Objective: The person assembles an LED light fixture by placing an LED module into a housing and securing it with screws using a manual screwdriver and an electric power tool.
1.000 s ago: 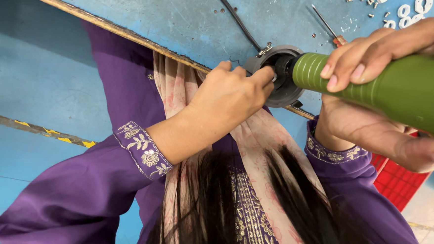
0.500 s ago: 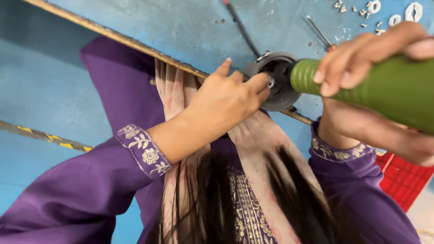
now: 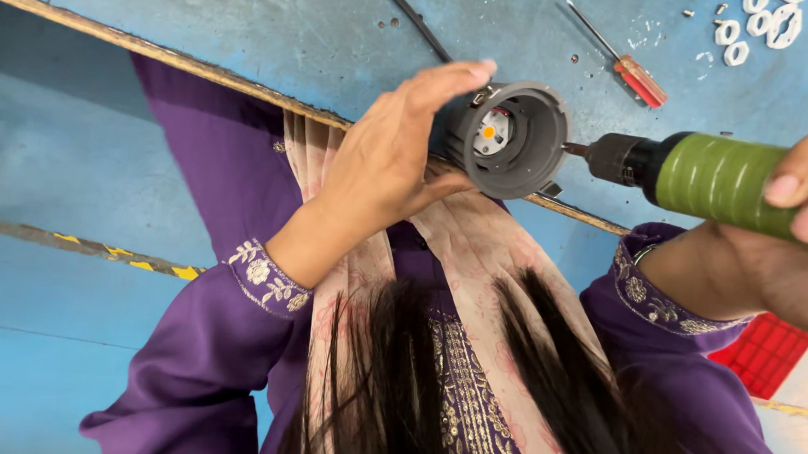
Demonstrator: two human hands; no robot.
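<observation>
Surface: blue worktop point(image 3: 249, 16), scuffed, with a wooden front edge running on a slant; blue floor with a yellow-and-black striped line shows beyond that edge.
Housing: round grey plastic cup-shaped housing point(image 3: 510, 140), held over the worktop's front edge, open mouth turned toward the camera.
Inside the housing: a small white part with an orange dot at its middle sits on the bottom; nothing else can be told in there.
Left hand point(image 3: 389, 162): fingers curled around the housing's left side, thumb below, holding it.
Right hand point(image 3: 790, 238): fingers wrapped over the green body of a power screwdriver point(image 3: 702, 173), gripping it.
Tool tip: dark chuck and thin bit point at the housing's right wall, touching or just beside it; I cannot tell which.
Beyond the housing: red-handled screwdriver point(image 3: 629, 68) and a thin black-handled tool point(image 3: 415, 20) lie on the worktop.
Far corner: small white plastic rings point(image 3: 756, 24), loose, well apart from the housing.
</observation>
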